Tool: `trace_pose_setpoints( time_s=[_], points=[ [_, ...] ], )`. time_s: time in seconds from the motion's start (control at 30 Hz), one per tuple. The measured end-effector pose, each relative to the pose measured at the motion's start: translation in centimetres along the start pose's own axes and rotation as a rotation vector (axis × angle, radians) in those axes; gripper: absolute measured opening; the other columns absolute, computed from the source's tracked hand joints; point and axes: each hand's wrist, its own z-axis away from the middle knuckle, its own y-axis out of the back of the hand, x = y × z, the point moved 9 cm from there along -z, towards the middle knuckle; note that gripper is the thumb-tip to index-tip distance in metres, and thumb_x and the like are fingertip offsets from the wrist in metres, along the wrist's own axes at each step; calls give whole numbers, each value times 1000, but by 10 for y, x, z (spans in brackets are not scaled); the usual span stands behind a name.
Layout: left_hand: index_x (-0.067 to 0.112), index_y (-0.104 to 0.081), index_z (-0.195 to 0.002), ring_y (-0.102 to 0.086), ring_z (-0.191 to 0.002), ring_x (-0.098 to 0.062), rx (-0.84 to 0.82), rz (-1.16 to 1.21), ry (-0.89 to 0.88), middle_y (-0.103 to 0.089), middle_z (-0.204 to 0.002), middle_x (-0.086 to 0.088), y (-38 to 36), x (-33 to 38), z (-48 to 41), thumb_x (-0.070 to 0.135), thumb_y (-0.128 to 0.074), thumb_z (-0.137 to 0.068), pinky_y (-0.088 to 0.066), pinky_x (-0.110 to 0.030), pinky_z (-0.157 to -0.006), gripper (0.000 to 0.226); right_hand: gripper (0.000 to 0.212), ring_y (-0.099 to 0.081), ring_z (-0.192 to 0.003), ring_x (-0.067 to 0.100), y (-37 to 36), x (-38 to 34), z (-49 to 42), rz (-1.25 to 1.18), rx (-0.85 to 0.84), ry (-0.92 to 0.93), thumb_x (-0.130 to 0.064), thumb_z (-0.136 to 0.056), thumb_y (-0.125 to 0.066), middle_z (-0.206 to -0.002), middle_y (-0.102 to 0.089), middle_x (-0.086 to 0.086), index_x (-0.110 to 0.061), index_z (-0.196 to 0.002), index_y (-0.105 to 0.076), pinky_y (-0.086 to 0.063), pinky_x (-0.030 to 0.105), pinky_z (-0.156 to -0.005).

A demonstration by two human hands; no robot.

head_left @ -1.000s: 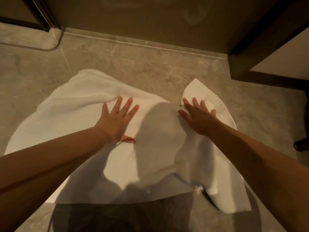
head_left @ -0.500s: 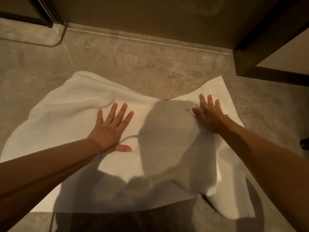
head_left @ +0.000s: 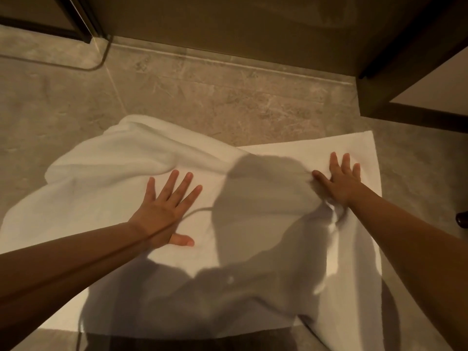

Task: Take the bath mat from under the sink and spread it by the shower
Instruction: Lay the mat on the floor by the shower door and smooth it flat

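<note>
white bath mat point(head_left: 106, 198), rumpled, on floor point(head_left: 228, 105)

mat point(head_left: 106, 198): white cloth, soft, matt, rumpled under my palms
floor point(head_left: 228, 102): veined stone tile, smooth, faint sheen
frame point(head_left: 415, 115): dark, smooth, material unclear

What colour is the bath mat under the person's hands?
Plain white, no pattern: the bath mat shows best in the head view.

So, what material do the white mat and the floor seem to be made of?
The bath mat looks like soft cotton terry: matte white, with thick rounded folds. The floor looks like polished stone or stone-look tile: grey-beige veining, a grout line, slight sheen.
</note>
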Motion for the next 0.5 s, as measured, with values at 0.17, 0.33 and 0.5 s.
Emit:
trace_pose_setpoints(
  time_s=[0.17,0.33,0.5],
  points=[
    [17,44,-130,36,-129,-42,6,-6,-3,41,-142,-16,0,1,2,90,-15,-61,-3,-66,-106,117,89,22,-142,31,-2,15,6,6,7,-26,-73,-81,-17,-156,24,8,-25,-148,18,-4,61,-113],
    [7,-9,-147,-8,-140,-42,264,-78,-106,-7,-154,-21,51,13,-5,81,-34,-69,-22,-65,-105,110,85,20,-142,30,8,-3,31,-16,229,36,-72,-85,-25,-156,23,3,-30,-148,14,-2,61,-110],
    [19,27,-138,13,-141,-36,275,43,48,27,-148,-11,69,7,-40,76,-26,-80,-8,-61,-109,98,73,16,-143,32,-16,-27,48,-80,178,98,-58,-93,-30,-159,15,5,-29,-150,6,-4,63,-111]
  ],
)
